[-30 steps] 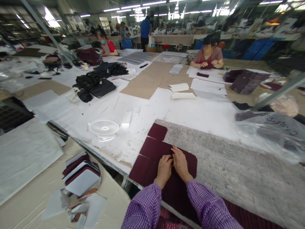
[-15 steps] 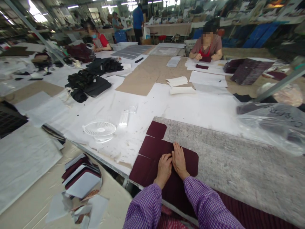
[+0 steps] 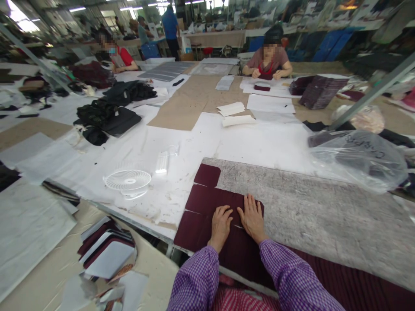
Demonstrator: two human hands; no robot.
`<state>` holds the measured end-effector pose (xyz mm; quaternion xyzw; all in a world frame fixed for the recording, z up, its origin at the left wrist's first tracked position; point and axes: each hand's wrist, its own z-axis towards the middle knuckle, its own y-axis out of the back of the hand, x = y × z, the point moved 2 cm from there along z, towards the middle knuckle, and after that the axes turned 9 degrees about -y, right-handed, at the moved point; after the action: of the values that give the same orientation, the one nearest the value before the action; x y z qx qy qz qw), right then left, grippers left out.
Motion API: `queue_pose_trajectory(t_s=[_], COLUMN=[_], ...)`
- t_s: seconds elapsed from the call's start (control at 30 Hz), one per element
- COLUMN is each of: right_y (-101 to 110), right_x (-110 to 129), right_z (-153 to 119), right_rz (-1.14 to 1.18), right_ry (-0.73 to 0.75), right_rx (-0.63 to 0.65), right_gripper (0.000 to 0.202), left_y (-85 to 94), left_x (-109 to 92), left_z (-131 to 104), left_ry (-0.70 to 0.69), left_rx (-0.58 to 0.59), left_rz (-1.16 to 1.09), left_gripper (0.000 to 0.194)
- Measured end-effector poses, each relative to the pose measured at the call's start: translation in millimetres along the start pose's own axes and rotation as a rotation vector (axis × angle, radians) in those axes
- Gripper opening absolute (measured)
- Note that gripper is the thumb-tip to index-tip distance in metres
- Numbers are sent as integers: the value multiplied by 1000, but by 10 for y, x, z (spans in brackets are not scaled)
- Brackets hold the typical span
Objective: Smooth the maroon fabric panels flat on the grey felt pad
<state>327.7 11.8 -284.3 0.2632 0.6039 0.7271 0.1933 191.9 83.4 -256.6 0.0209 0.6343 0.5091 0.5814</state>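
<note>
A dark maroon cut piece of material (image 3: 201, 203) lies flat at the near edge of a grey felt mat (image 3: 308, 216). My left hand (image 3: 221, 225) rests palm down on it, fingers slightly spread. Just to the right, my right hand (image 3: 252, 217) also presses flat on the piece, fingers apart. The two hands lie side by side, almost touching. Neither hand grips anything. Purple checked sleeves cover both forearms.
A small white fan (image 3: 127, 180) and a white strip (image 3: 161, 163) lie left of the mat. A stack of maroon and white pieces (image 3: 105, 250) sits at lower left. A clear plastic bag (image 3: 356, 157) lies right. Two seated people work at the far side.
The camera view has shifted a little to the right. My right hand has spread its fingers and slid slightly right on the maroon piece; my left hand stays flat.
</note>
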Motion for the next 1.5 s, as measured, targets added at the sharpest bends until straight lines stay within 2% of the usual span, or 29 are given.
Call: queue_pose_trajectory(t_s=[0.2,0.3,0.43,0.6,0.7,0.8,1.5], right_y=[221,334,342,120,-4,-49,7], right_x=[-353,-416,-206,209,321,337,348], right_z=[-191,-225,-143,2,26,13,3], right_rz=[-67,-86,-81,-45,-27,-21,7], right_ry=[-7,-29,24,155,190,198,199], right_rx=[-26,-61,-63,-8,10,17,45], right_gripper=[75,79,67,59,56,54,55], left_y=[42,54,49,30,14,1,-13], left_x=[-36,-42,-37,-28,-9,18,50], left_z=[-12,-20,-28,-32,-32,-34,-53], left_ry=[3,4,8,9,6,6,-4], left_rx=[-28,-42,-51,-43,-37,-41,-50], left_rz=[-5,-13,-15,-9,-12,-24,-39], left_gripper=[30,30,31,33,35,37,36])
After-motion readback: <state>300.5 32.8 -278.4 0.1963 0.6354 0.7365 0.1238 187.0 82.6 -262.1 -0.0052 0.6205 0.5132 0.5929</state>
